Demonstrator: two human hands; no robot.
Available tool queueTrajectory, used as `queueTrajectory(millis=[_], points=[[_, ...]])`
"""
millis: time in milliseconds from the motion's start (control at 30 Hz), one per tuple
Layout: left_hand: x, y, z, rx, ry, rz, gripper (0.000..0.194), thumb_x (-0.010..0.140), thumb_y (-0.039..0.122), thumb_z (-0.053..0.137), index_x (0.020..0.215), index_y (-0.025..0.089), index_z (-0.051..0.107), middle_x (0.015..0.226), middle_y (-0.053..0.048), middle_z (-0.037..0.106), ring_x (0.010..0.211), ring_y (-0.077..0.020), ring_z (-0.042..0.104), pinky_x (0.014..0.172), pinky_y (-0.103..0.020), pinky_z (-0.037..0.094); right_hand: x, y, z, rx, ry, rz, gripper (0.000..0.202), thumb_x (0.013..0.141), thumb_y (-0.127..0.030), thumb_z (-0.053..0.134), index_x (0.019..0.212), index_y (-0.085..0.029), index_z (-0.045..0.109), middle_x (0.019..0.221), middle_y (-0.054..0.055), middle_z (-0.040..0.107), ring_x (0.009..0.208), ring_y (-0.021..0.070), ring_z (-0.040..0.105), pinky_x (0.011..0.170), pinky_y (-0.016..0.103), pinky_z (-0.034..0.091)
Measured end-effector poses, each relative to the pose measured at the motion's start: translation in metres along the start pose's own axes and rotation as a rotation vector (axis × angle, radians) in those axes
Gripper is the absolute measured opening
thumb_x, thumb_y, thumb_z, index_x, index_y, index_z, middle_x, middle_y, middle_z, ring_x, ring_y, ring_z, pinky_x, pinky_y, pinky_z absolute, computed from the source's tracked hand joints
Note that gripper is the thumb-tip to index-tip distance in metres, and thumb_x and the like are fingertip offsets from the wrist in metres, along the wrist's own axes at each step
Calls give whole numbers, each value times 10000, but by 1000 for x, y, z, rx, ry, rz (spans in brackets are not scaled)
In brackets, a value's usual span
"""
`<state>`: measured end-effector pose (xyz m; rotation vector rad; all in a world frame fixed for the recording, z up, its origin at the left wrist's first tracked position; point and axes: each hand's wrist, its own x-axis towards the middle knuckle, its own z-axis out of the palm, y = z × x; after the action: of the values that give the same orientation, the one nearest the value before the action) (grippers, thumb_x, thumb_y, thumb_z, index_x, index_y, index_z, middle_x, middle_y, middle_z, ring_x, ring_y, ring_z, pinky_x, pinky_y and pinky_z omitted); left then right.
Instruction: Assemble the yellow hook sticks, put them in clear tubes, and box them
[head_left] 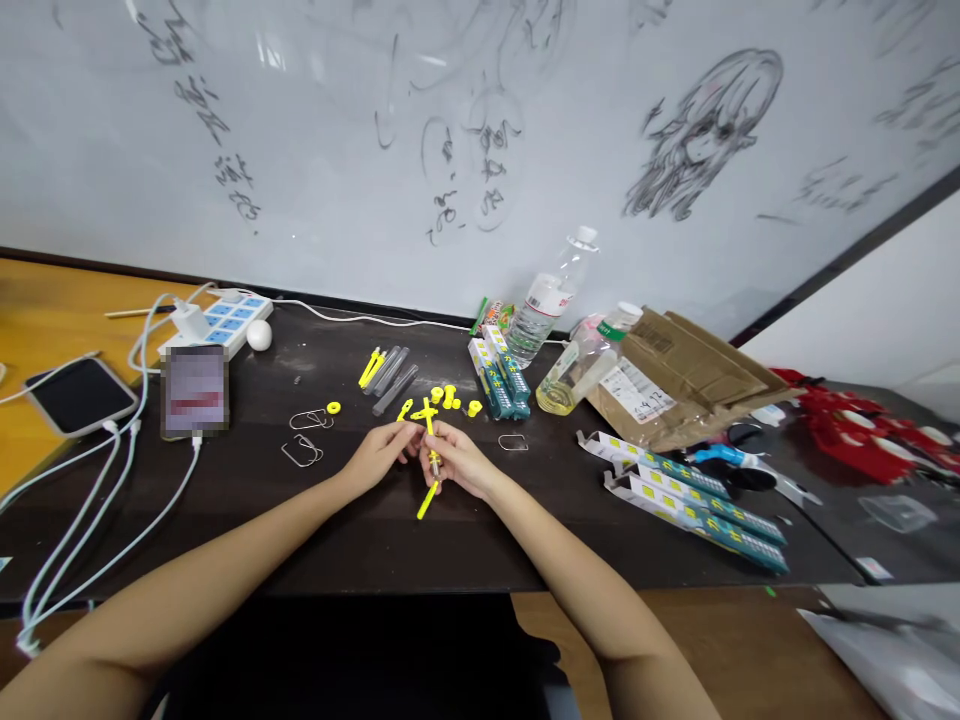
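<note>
Pinched in the fingers of my right hand (461, 462) is a yellow plastic stick-like piece (427, 500), held slanted, with a shiny band around its middle. My left hand (384, 450) lies close on its other side, fingers curled, the thumb and index tips at the stick's upper part; what those fingers hold is partly hidden. Just beyond the hands are small yellow plastic caps (450, 395) and a yellow hooked piece (405, 409). Farther back lie clear tubes (394, 380) beside yellow sticks (371, 368). Bent wire clips (304, 450) and a yellow ring (334, 408) rest left of the hands.
Teal-and-white boxes (499, 375) stand near two bottles (544, 300), and more long boxes (690, 510) lie at right by scissors (750, 465). A brown parcel (675, 370) leans behind. Phones (196, 390), white cables (112, 520) and a power strip (236, 320) occupy the left.
</note>
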<state>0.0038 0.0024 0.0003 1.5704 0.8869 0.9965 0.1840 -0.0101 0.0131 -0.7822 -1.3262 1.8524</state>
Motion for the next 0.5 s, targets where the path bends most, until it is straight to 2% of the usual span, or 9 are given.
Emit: queueTrajectory(millis=[167, 333, 500], points=[[4, 0, -1, -199, 75, -72, 481, 811, 551, 547, 1022, 140, 681, 915, -94, 673, 845, -185, 627, 632, -246, 507, -2, 3, 6, -64, -113, 104, 362, 795, -467, 643, 886, -197, 420, 601, -48, 617, 429, 111, 607, 355, 172, 473], [5, 6, -8, -286, 130, -98, 422, 766, 499, 640, 958, 131, 715, 812, -80, 687, 718, -153, 623, 678, -277, 510, -3, 4, 10, -101, -203, 202, 376, 770, -461, 672, 892, -182, 451, 605, -33, 633, 448, 127, 631, 365, 175, 480], [3, 11, -8, -327, 129, -167, 424, 753, 503, 653, 969, 144, 719, 797, -73, 693, 691, -149, 630, 660, -276, 508, -3, 8, 8, -81, -182, 205, 371, 818, -507, 598, 950, -186, 468, 621, -17, 645, 479, 151, 656, 387, 194, 490]])
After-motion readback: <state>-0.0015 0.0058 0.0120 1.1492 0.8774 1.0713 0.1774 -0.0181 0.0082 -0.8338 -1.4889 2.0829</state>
